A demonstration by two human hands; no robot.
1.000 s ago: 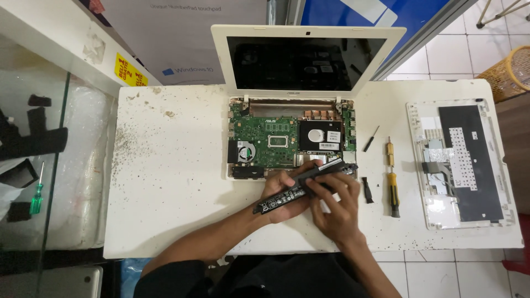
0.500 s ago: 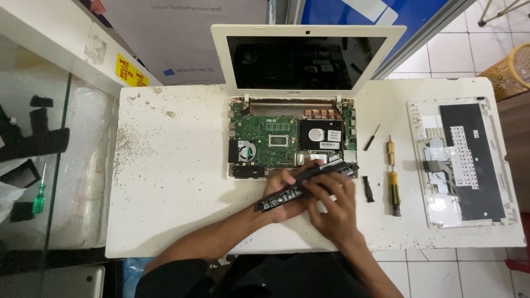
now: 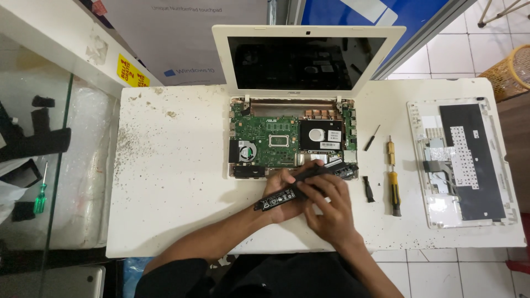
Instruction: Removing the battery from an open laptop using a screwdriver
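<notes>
The battery (image 3: 306, 185) is gripped by both hands, left hand (image 3: 284, 193) and right hand (image 3: 330, 207), tilted over the laptop's (image 3: 292, 140) near edge, on the table (image 3: 165, 165).

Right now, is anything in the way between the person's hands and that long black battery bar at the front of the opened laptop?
Nothing visible is. Both hands are already on the battery bar: the left hand grips its near end and the right hand lies over its middle. Its far end rests at the front edge of the laptop base; the screwdrivers lie apart to the right.
</notes>
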